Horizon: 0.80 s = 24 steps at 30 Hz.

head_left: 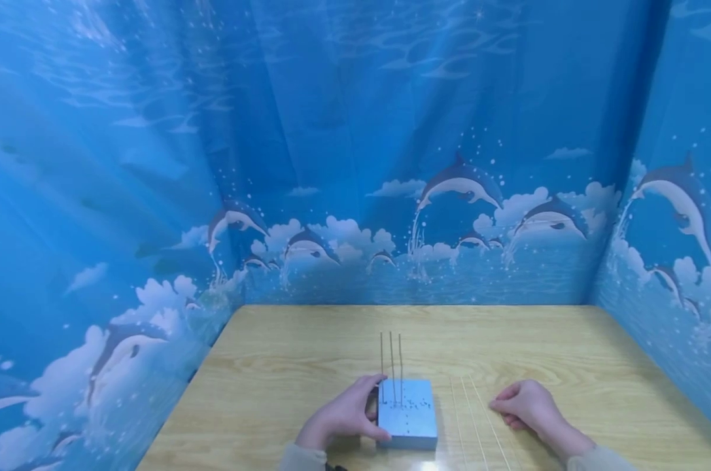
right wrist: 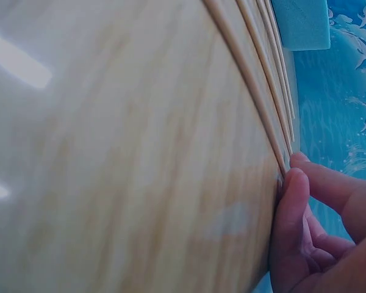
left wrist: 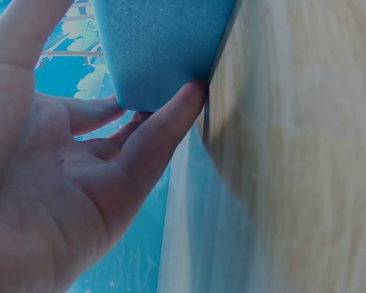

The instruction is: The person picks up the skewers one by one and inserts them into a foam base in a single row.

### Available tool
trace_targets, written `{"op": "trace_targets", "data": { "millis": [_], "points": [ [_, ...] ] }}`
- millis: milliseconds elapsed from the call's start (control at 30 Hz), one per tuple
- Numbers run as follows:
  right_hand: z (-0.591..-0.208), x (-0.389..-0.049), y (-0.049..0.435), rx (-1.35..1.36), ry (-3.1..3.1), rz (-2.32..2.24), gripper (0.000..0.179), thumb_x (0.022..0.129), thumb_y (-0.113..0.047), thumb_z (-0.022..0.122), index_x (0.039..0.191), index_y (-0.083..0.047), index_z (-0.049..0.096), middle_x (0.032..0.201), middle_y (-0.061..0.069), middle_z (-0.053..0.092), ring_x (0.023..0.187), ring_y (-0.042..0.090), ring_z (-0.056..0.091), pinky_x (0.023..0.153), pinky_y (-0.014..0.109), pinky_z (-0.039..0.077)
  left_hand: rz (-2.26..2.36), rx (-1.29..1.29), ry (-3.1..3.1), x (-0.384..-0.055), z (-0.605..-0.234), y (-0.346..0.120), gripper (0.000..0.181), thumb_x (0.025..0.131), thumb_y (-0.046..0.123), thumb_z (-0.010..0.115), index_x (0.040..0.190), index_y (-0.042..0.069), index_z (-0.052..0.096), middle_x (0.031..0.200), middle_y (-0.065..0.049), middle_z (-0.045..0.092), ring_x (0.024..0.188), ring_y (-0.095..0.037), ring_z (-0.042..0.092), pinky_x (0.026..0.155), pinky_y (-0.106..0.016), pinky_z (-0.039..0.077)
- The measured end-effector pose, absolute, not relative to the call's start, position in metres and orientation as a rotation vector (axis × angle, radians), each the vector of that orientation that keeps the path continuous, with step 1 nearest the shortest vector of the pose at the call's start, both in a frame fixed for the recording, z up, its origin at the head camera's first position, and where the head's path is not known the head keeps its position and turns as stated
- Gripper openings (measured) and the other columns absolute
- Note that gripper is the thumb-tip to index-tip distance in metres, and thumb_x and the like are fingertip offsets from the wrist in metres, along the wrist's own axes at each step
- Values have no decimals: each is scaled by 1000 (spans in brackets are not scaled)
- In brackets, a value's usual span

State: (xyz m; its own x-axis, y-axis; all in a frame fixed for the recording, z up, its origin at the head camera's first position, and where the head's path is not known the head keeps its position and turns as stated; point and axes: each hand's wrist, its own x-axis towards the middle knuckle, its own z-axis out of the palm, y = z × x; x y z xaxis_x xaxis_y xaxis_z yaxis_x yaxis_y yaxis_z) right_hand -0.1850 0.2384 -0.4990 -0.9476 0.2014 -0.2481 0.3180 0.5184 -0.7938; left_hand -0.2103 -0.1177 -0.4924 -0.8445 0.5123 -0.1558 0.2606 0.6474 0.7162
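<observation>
Head: left hand (head_left: 346, 412) grips blue block (head_left: 414, 425), upright sticks (head_left: 392, 356) in it; loose sticks (head_left: 473, 418) run near-far on tabletop (head_left: 296, 340), just left of right hand (head_left: 530, 407). Left wrist: thumb and fingers (left wrist: 161, 131) hold block. Right wrist: fingers pinch rightmost stick (right wrist: 247, 79) at far end.

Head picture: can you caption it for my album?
Left hand holds blue block with three standing sticks; right hand beside sticks lying on the table.
</observation>
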Motion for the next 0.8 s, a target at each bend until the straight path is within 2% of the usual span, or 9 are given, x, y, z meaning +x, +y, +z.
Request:
{"op": "trace_targets", "data": {
  "millis": [367, 800],
  "points": [
    [-494, -191, 235, 389, 2694, -1311, 16, 75, -5, 80, 82, 3, 69, 65, 6, 64, 52, 13, 60, 50, 27, 57, 1017, 655, 2535, -212, -488, -121, 110, 62, 44, 90, 152, 16, 34, 151, -6, 44, 140, -28, 41, 118, -51, 35],
    [-490, -191, 238, 334, 2680, -1235, 14, 74, -1, 79, 75, 2, 66, 61, 9, 63, 49, 14, 60, 48, 26, 58, 1026, 672, 2534, -209, -491, -121, 111, 62, 44, 90, 152, 13, 34, 149, -7, 45, 139, -28, 43, 117, -51, 36]
  ]
}}
